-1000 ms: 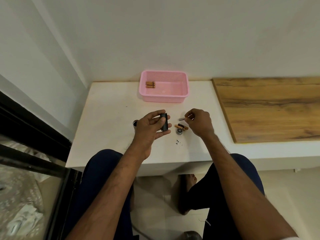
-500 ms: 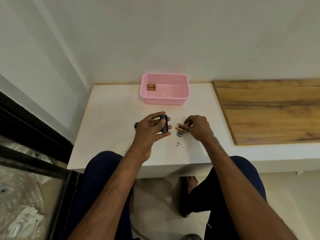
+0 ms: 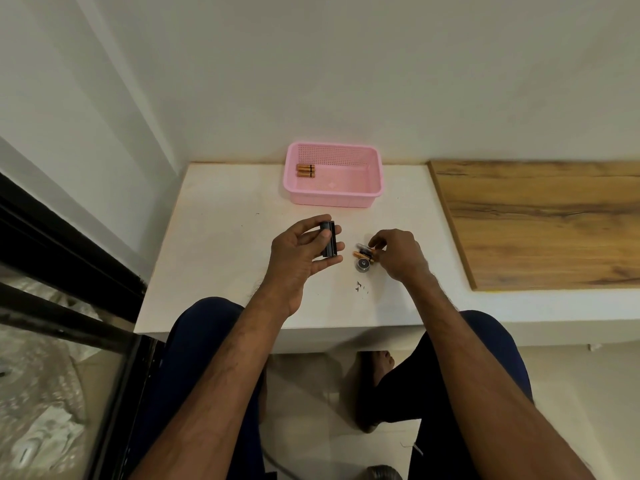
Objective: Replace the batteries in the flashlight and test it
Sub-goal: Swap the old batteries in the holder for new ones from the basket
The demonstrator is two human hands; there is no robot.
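Note:
My left hand (image 3: 298,258) is closed around a short black flashlight body (image 3: 329,239), held just above the white table (image 3: 225,254). To its right, my right hand (image 3: 398,254) is low over a small pile of orange-and-black batteries (image 3: 362,254) on the table. Its fingertips pinch one battery that rests against the pile. A round grey flashlight cap (image 3: 363,265) lies just in front of these batteries. A few more batteries (image 3: 305,170) lie in the back left corner of the pink basket (image 3: 377,174).
The pink basket stands at the back of the table against the wall. A wooden board (image 3: 536,220) covers the surface to the right. Small dark specks (image 3: 360,285) lie near the front edge. My knees are under the table.
My right hand has come down from a raised position, bringing its battery onto the pile by the cap. My left hand has kept the flashlight body almost still.

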